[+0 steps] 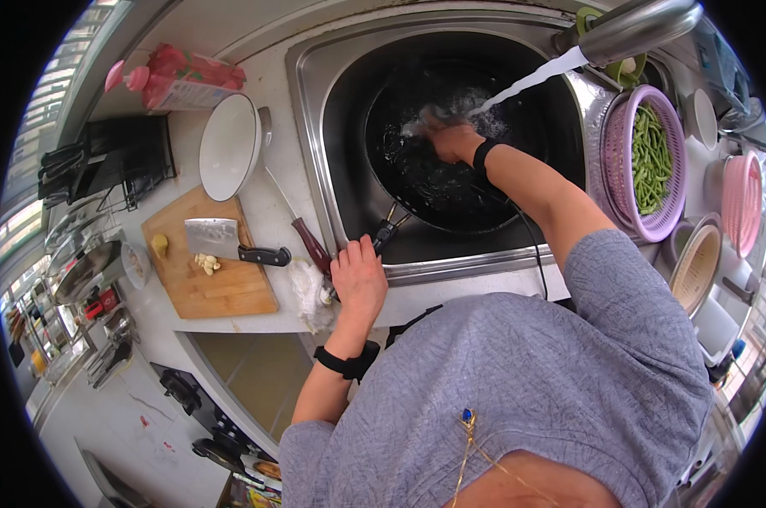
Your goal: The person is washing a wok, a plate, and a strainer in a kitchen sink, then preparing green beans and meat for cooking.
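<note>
A black wok (459, 216) sits in the stainless steel sink (351, 209), with water moving in it. My left hand (360, 273) grips the end of the wok's black handle (390, 233) at the sink's front left rim. Inside the wok is my right hand (449, 136), its fingers blurred and partly hidden by splashing. Whether it holds anything cannot be told. A white stream of water (529, 82) runs from the metal faucet (643, 32) and lands by my right fingers. Beside my left hand lies a turner's dark red handle (311, 244).
Left of the sink, a cutting board (230, 298) bears a cleaver (212, 238), peeled garlic cloves (207, 263) and a ginger piece (160, 245). A white bowl (229, 149) and a crumpled white cloth (310, 293) lie nearby. Right stands a purple basket (672, 216) of green beans (651, 159).
</note>
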`<act>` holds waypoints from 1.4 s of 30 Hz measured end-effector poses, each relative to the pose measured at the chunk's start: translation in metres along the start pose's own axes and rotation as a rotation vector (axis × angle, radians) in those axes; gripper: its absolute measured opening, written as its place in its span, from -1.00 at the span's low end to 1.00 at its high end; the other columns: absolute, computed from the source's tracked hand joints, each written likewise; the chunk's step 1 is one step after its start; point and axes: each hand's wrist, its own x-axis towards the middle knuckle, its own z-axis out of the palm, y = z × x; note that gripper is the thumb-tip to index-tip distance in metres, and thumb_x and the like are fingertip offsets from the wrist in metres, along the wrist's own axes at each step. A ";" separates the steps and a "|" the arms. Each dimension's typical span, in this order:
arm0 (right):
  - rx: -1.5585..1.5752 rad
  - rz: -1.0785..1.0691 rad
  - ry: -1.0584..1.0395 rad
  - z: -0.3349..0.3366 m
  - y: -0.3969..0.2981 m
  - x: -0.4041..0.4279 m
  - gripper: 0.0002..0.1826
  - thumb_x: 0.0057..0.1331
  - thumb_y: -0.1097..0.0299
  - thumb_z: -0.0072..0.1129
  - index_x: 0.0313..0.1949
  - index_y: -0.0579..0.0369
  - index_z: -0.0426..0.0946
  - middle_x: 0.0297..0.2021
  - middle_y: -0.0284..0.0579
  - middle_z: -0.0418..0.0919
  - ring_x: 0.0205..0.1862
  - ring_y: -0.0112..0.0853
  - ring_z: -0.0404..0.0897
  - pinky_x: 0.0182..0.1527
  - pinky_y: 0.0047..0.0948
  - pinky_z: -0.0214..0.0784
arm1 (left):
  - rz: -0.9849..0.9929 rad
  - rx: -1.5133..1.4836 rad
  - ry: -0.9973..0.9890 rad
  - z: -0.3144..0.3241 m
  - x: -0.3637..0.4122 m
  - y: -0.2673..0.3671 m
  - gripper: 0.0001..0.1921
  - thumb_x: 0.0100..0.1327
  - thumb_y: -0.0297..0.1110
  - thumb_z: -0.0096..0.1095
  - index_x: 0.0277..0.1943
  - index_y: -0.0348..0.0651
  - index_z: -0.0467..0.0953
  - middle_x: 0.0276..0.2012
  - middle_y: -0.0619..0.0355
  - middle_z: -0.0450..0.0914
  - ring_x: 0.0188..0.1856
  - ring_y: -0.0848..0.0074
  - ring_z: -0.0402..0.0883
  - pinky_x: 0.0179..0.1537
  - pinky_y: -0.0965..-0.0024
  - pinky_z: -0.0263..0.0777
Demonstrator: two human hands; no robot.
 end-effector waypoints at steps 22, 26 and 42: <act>0.538 -0.478 -0.226 0.033 -0.016 -0.160 -0.57 0.20 0.36 -0.08 0.10 0.01 0.37 0.06 0.00 0.40 0.09 -0.13 0.35 0.11 -0.32 0.17 | 0.146 0.073 -0.199 -0.103 0.014 0.015 -0.64 0.03 -0.40 0.14 -0.08 -0.33 0.34 -0.22 -0.07 0.44 -0.29 0.11 0.54 -0.33 0.17 0.45; 0.221 -0.280 -0.184 0.041 0.028 -0.172 -0.72 0.12 0.35 -0.02 -0.17 0.00 0.56 -0.20 -0.01 0.56 -0.10 -0.12 0.50 -0.08 -0.22 0.33 | 0.256 0.238 -0.188 -0.156 0.026 0.034 -0.73 0.00 -0.42 0.14 -0.19 -0.30 0.39 -0.30 -0.05 0.46 -0.35 0.14 0.55 -0.37 0.18 0.45; 0.382 -0.188 0.050 0.036 0.043 -0.182 -0.73 0.04 0.39 -0.01 -0.30 0.26 0.54 -0.29 0.09 0.56 -0.23 -0.04 0.53 -0.24 -0.19 0.36 | 0.359 1.084 -0.134 -0.329 0.047 0.109 -0.85 0.12 -0.50 -0.06 -0.26 -0.14 0.45 -0.44 0.03 0.47 -0.40 0.20 0.54 -0.38 0.25 0.42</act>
